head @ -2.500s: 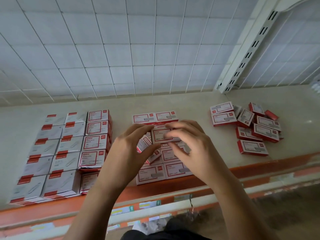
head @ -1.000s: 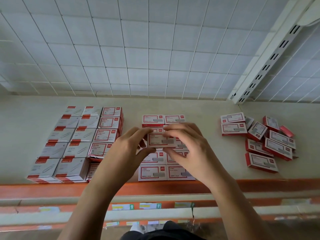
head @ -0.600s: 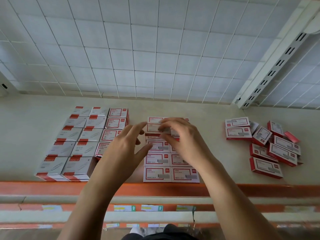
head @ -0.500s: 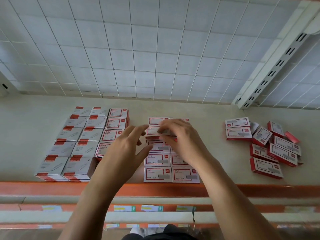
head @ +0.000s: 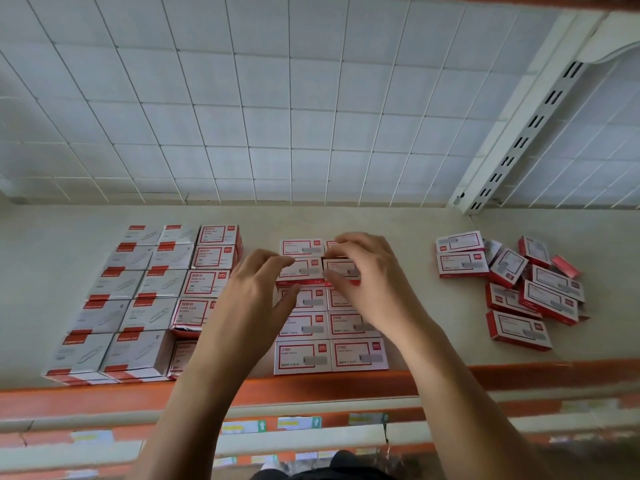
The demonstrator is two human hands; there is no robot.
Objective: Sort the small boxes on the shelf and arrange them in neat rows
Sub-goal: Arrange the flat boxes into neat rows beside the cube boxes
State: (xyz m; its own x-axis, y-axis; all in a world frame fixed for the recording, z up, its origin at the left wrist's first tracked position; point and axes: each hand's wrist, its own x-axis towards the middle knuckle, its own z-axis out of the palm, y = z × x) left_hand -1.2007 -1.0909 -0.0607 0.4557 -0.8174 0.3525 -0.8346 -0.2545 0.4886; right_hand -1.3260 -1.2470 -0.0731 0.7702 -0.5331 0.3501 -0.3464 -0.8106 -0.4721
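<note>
Right hand [head: 367,275]: curled over a small box [head: 341,270], fingers bent down on its far edge and thumb at its near edge, so the box is pinched between them.
Left hand [head: 256,292]: open, fingers spread and only slightly bent, holding nothing. Its fingertips are at the left edge of the neighbouring box [head: 301,270]; whether they actually touch it cannot be told.
Small box: in the right column of the middle block [head: 301,355], second row from the back, label up, side by side with the neighbouring box.
Middle block: two columns of white-and-red boxes in straight rows, running from the shelf's orange front lip towards the back.
Left block [head: 138,299]: three columns of larger boxes, packed tight, well left of the hands.
Loose pile [head: 530,285]: red-sided boxes lying at mixed angles on the right, apart from both hands.
Shelf [head: 398,223]: a pale surface that carries all three groups.
Back panel [head: 277,98]: white grid behind the shelf.
</note>
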